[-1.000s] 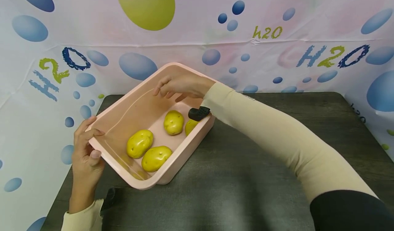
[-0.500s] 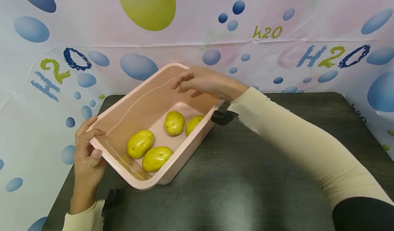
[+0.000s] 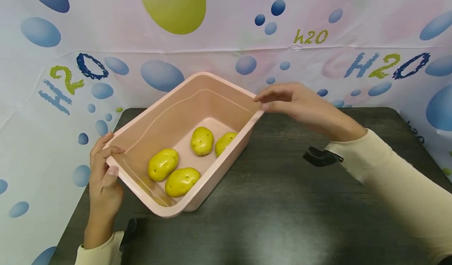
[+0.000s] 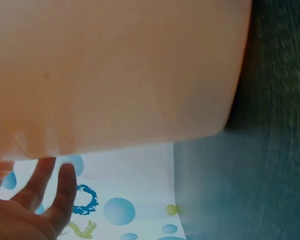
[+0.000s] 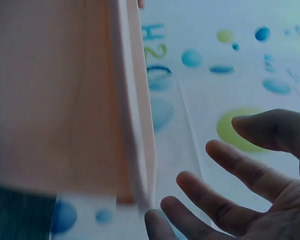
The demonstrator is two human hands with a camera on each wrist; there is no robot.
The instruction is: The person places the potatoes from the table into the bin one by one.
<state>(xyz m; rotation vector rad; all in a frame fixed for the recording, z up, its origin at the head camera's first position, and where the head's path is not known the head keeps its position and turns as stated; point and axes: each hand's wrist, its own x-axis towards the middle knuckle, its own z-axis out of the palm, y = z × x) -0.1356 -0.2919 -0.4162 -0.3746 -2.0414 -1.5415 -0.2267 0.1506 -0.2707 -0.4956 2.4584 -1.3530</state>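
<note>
A pale pink plastic tub [image 3: 223, 177] stands tilted on the dark table, its opening facing me. Several yellow potatoes lie on its floor: one potato [image 3: 163, 164] at the left, another [image 3: 182, 181] near the front wall, and a third [image 3: 202, 141] further back. The potato [image 3: 225, 142] at the right is partly hidden by the front wall. My left hand [image 3: 106, 182] grips the tub's left rim, thumb outside and fingers over the edge. By the right corner of the rim, my right hand [image 3: 303, 110] has its fingers spread and holds nothing; in the right wrist view the fingertips [image 5: 189, 181] reach close to the rim.
The dark wooden table [image 3: 282, 194] extends right and forward of the tub. A white sheet [image 3: 219, 17] printed with blue and green bubbles hangs behind and along the left. A black strap piece [image 3: 322, 157] sticks out at my right cuff.
My right hand has moved from over the tub's inside out to the right, to its right corner. The left hand keeps its grip; the tub and potatoes stay as they were.
</note>
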